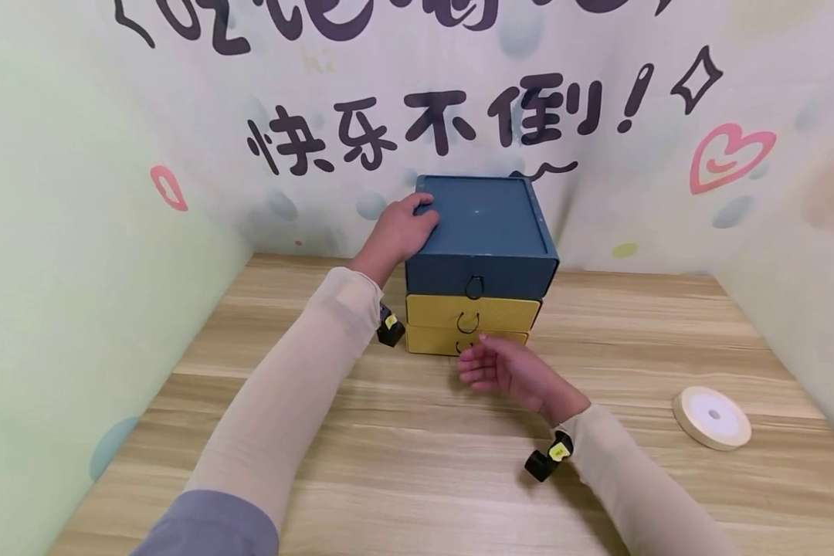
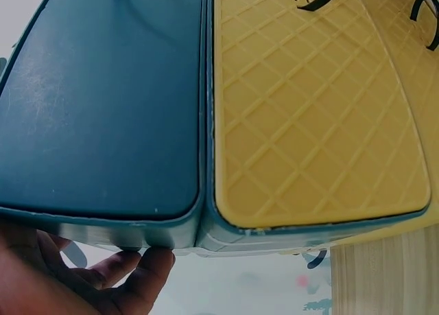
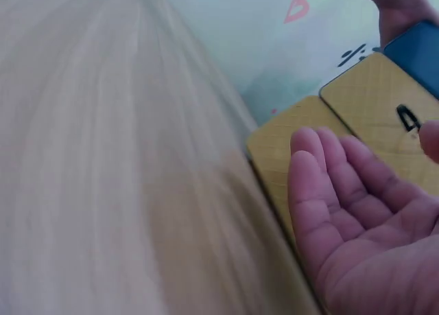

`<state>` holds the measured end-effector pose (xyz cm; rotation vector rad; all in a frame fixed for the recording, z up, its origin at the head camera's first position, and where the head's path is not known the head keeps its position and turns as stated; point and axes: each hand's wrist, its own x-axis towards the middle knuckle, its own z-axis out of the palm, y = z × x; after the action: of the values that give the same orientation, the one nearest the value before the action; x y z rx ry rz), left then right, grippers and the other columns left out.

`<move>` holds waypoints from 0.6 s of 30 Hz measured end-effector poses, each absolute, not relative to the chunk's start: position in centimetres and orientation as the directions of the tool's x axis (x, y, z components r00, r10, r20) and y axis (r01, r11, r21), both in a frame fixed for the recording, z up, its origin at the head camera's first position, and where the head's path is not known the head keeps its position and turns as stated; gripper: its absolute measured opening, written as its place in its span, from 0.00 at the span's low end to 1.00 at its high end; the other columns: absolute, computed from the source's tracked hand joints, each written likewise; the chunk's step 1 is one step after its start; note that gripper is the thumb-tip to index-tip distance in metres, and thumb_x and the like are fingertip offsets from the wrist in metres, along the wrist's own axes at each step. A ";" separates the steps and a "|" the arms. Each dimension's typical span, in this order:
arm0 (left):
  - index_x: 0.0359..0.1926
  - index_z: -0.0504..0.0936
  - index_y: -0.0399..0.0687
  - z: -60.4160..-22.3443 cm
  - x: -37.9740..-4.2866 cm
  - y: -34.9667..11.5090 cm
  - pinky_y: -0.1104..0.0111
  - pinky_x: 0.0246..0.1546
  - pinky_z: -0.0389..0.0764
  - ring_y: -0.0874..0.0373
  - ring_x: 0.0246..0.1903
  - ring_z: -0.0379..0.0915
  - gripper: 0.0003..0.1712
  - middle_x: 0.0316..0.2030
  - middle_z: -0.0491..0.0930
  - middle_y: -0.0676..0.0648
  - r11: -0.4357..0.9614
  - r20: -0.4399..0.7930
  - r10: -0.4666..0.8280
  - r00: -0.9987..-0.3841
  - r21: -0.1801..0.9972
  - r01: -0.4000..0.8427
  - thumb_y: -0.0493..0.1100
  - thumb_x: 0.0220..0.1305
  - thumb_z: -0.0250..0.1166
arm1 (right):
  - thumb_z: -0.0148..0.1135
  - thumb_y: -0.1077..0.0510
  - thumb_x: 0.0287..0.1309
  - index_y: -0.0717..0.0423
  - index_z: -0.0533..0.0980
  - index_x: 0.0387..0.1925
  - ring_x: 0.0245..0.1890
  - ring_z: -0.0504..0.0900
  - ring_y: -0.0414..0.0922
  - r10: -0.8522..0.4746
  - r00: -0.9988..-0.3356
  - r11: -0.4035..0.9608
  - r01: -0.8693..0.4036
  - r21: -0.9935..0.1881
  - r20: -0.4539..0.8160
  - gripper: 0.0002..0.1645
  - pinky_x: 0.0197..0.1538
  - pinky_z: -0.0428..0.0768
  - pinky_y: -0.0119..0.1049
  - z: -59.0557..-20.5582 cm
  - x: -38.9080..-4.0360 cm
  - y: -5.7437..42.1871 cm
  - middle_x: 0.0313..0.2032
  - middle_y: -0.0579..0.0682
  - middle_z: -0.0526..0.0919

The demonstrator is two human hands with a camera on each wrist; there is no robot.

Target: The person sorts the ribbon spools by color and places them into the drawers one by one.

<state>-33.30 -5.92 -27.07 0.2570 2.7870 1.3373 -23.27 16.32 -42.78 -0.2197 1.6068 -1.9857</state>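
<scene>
A drawer box with a blue top drawer and two yellow drawers stands at the back of the table. My left hand rests on the upper left edge of the blue part; in the left wrist view its fingertips touch the side wall. My right hand is just in front of the bottom yellow drawer, palm sideways and holding nothing. Its fingers are loosely bent and partly cover that drawer's black pull loop. The middle yellow drawer also has a black loop. Every drawer looks closed.
A cream ribbon roll lies flat on the wooden table at the right. Behind the box hangs a printed cloth wall. Black wrist cameras are strapped to both wrists.
</scene>
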 end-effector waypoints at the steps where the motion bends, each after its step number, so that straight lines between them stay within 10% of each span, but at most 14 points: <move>1: 0.74 0.64 0.57 -27.1 -33.3 -5.9 0.59 0.65 0.64 0.53 0.71 0.56 0.30 0.75 0.57 0.48 0.614 0.036 0.166 -0.986 0.778 0.131 0.53 0.74 0.47 | 0.47 0.45 0.75 0.70 0.76 0.51 0.44 0.86 0.49 -0.513 -0.823 -0.116 0.349 -0.930 -0.244 0.29 0.52 0.81 0.46 -43.1 -23.3 16.2 0.47 0.60 0.85; 18: 0.74 0.64 0.57 -27.1 -33.4 -5.9 0.60 0.65 0.64 0.53 0.71 0.56 0.29 0.75 0.57 0.49 0.607 0.026 0.169 -0.985 0.785 0.124 0.53 0.75 0.47 | 0.43 0.45 0.75 0.76 0.62 0.65 0.49 0.84 0.50 -0.485 -0.783 -0.087 0.485 -0.870 -0.388 0.37 0.51 0.81 0.40 -44.5 -23.3 15.3 0.55 0.62 0.80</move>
<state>-33.37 -5.94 -27.11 0.2524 2.7701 1.3471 -23.29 15.32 -44.50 0.0001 1.5440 -1.9293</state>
